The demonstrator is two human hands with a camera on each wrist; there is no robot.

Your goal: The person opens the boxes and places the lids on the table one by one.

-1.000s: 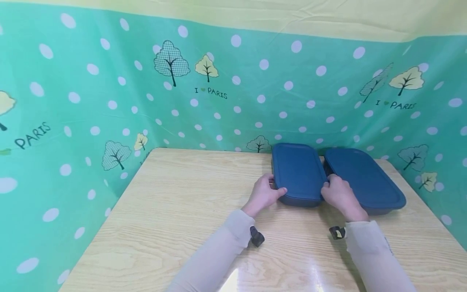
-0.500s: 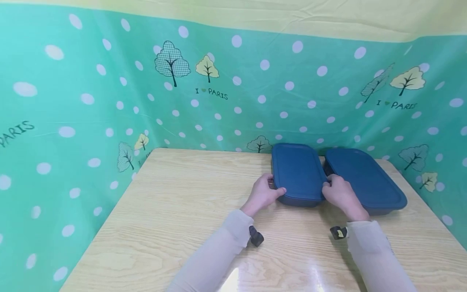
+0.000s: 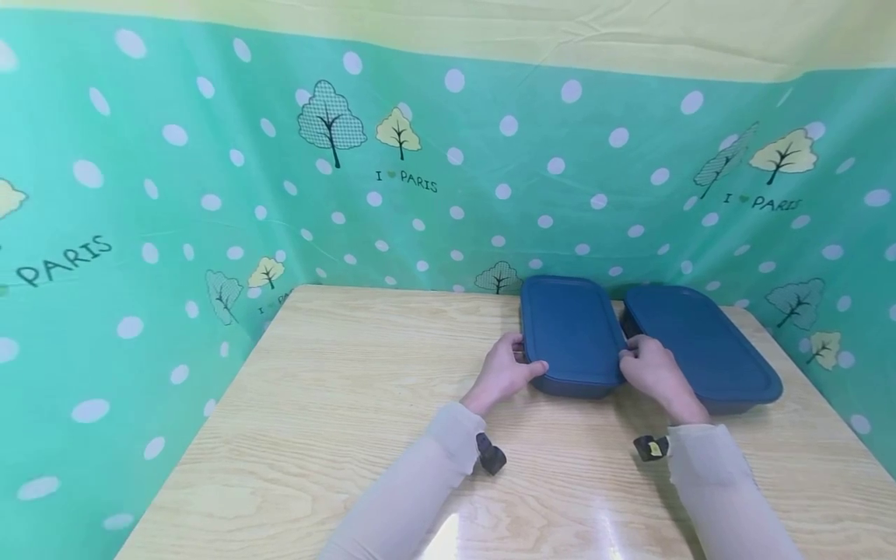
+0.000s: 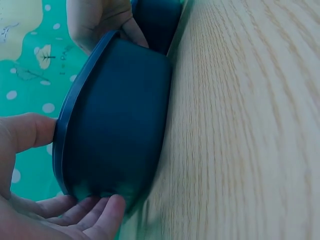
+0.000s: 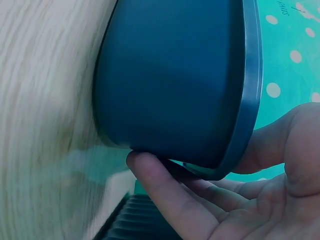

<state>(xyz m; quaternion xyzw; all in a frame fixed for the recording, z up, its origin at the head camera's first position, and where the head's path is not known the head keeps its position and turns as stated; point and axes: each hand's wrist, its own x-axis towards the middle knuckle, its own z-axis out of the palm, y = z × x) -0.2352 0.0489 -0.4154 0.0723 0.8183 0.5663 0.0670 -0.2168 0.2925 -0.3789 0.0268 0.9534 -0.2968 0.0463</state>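
Note:
A smaller blue lidded food container [image 3: 574, 330] lies flat on the wooden table toward the back right. My left hand [image 3: 505, 372] holds its near left corner, thumb on the lid's edge and the other fingers along the side wall. At the near right corner, my right hand [image 3: 652, 375] grips the same container. In the right wrist view, the right hand's fingers [image 5: 200, 200] reach along the side wall of the container [image 5: 170, 75], with the thumb at the lid rim. Just right of that hand sits a larger blue lidded container [image 3: 700, 342]; a narrow gap separates the two.
The wood-grain table [image 3: 336, 404] stretches to the left and front of the containers. Green dotted cloth [image 3: 448, 187] hangs along the back and both sides, close behind the containers. A black wrist device [image 3: 491, 454] sits under the left sleeve, another [image 3: 651, 448] by the right.
Both hands and both containers stay practically where they were. The cloth on the left side sways, and its printed pattern shifts.

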